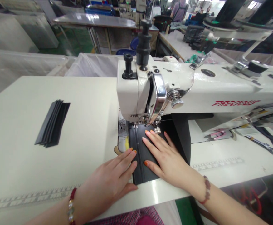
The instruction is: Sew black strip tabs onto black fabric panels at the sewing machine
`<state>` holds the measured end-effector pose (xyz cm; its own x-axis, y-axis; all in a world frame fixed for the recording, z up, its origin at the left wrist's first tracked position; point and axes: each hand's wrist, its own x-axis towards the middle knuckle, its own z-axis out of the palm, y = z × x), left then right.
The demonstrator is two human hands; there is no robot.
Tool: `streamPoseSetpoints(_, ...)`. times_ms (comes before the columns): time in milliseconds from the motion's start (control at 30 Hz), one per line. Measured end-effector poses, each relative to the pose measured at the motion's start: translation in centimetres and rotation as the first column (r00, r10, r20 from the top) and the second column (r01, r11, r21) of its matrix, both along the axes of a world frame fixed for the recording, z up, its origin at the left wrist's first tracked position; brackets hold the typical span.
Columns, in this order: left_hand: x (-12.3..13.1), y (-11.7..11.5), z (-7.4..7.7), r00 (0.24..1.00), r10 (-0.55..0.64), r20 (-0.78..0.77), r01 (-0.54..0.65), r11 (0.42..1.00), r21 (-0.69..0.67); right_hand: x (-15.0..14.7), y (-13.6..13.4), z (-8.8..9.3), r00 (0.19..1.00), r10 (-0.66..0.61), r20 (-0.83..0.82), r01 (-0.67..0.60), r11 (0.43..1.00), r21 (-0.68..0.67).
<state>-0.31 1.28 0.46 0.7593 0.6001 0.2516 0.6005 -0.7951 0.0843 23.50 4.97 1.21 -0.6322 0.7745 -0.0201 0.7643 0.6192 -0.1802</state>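
At the left, on the table [91,103], lies a fanned stack of black strips [52,123], well apart from both hands. Nearer, a printed ruler [33,199] runs along the table's near side. The left hand [114,176] rests palm down, fingers close together and extended, their tips at the left part of the black panel [148,153]; nothing is seen pinched in it. The panel lies flat on the table at the head of the sewing machine [197,90], its far end beneath the needle area, with a lengthwise seam or groove toward its left side. Judged by its look, it is light, moderately stiff yet bendable, smooth enough to slide, and not fragile, though its surface might crease or mark. Flat fingers on both sides of the groove, clear of the needle area, appear the soundest hold; gripping one corner would probably skew it. The right hand [168,154] lies over the panel's right part, fingers spread and extended, clamped on nothing. Black material rises beside it; whether this belongs to the panel cannot be told. Farther right lie pink snips [217,135].
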Motion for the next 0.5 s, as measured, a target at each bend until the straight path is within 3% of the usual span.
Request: streamPoseSetpoints(500,-0.1,1.3,-0.1,1.000,0.006,0.008,-0.006,1.000,0.015,-0.2,1.0,-0.1,1.000,-0.017,-0.001,0.017,1.000,-0.003)
